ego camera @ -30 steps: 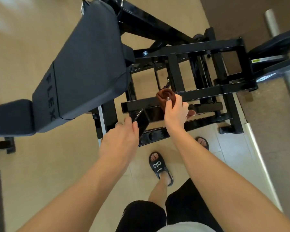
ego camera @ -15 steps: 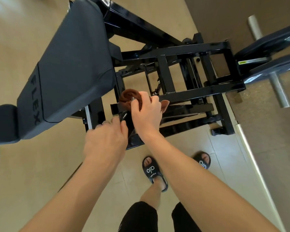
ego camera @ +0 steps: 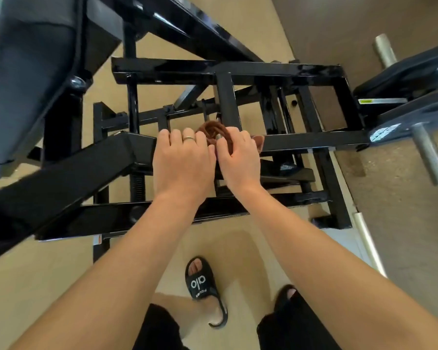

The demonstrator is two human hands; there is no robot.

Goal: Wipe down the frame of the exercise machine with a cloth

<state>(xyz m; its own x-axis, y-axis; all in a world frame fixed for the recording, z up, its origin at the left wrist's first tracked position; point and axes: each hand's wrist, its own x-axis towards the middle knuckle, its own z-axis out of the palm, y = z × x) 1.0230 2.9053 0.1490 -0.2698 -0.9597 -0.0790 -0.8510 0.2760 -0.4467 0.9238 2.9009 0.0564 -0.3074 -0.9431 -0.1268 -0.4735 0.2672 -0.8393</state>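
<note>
Frame [ego camera: 301,138]: glossy black steel bars of an exercise machine, seen from above, crossing one another over a beige floor [ego camera: 31,286].
Cloth [ego camera: 214,131]: a brown rag, bunched up, lying on the middle crossbar where an upright post meets it; one corner pokes out to the right of the right hand.
Right hand [ego camera: 238,157]: its grip is curled down over the cloth, fingers bent around the bunch and pressing it onto the bar.
Left hand [ego camera: 183,160]: laid on the same bar just beside the right hand, knuckles up; its fingers bend over the far edge of the bar, so it seems to hold the bar to steady the person. It wears a ring [ego camera: 188,138]. Whether the fingertips also touch the cloth I cannot tell.
Seat pad [ego camera: 28,79]: dark padding at upper left, blurred.
Weight plates [ego camera: 410,97]: dark discs on a silver bar at far right.
Feet: black sandals [ego camera: 201,284] on the floor below the arms.
Progress: judging by this view, wiping is under way on the middle crossbar. All the bars look equally shiny, so no wiped part can be told from an unwiped one. The far bars, uprights and low rails likely remain.
</note>
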